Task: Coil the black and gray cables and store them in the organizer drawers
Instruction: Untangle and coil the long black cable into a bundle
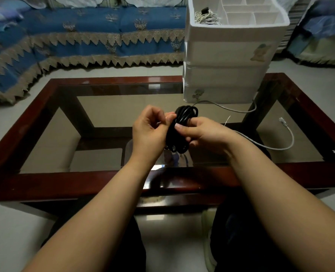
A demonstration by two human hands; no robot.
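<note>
Forearms: two bare forearms come in from the near edge and meet over the middle of the table.
Knees: dark trousers show at the near edge, below the table's near rail.
Left hand (pixel 151 128): curled, with the fingertips bent in toward the left side of the black coil; it touches or pinches the bundle there, though the exact contact is hidden by the fingers.
Right hand (pixel 200 132): closed round the black cable, thumb laid across the front of the bundle and fingers wrapped behind it.
Black cable (pixel 182 122): wound into a compact coil of several loops, held upright between both hands, above the glass near the middle of the table.
Gray cable (pixel 270 147): loose and uncoiled on the glass to the right of the hands; it runs out from behind the right hand, curves round to the right and ends in a plug (pixel 282 121) lying near the right rail. Another stretch of it arcs along the foot of the organizer.
Organizer (pixel 227 75): a white stack of drawers standing on the far right part of the table, all drawer fronts closed; its open top tray is divided into compartments.
Top tray contents: a pale coiled cable (pixel 207 17) with a dark piece on it lies in the left compartment.
Table (pixel 45 185): a dark red wooden frame with a glass top.
Sofa (pixel 84 36): far side, beyond the table, covered in blue cloth with a tan zigzag fringe.
Floor: pale tiles round the table.
</note>
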